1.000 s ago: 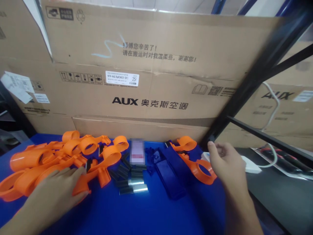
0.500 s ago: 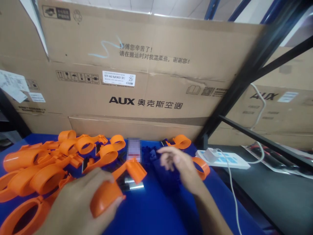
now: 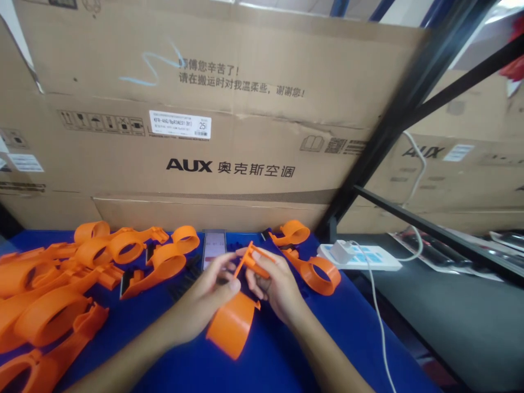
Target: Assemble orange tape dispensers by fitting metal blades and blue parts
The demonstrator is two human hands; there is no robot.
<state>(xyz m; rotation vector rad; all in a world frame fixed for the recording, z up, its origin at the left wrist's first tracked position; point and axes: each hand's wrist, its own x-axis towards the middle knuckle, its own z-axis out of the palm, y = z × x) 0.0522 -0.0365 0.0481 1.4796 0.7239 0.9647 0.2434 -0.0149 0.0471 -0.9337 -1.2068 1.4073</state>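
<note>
- Since half a second ago, the left hand (image 3: pixel 208 297) is swinging over from the left and the right hand (image 3: pixel 278 284) is joining it, both now meeting at one orange ring piece (image 3: pixel 232 326).
- Left thumb and fingers are pinching its narrow strap; right thumb and fingers are gripping its block-like end.
- Its broad ring is hanging at 6 o'clock from the fingers, over the blue tabletop (image 3: pixel 184 368); whether it is touching the surface, I cannot tell.
- From the ring, blue surface is opening from 5 to 7 o'clock between the forearms, giving room toward the near side.
- At 9 to 10 o'clock, an orange pile (image 3: pixel 55 316) is crowding the left side and running past the picture's edge.
- At 11 o'clock, a phone (image 3: pixel 214 243) is lying near the back edge, just before the carton (image 3: pixel 229 136).
- At 1 to 2 o'clock, two orange pieces (image 3: pixel 334 277) are sitting near the right edge; beyond them, a power strip (image 3: pixel 382 259) is lying.
</note>
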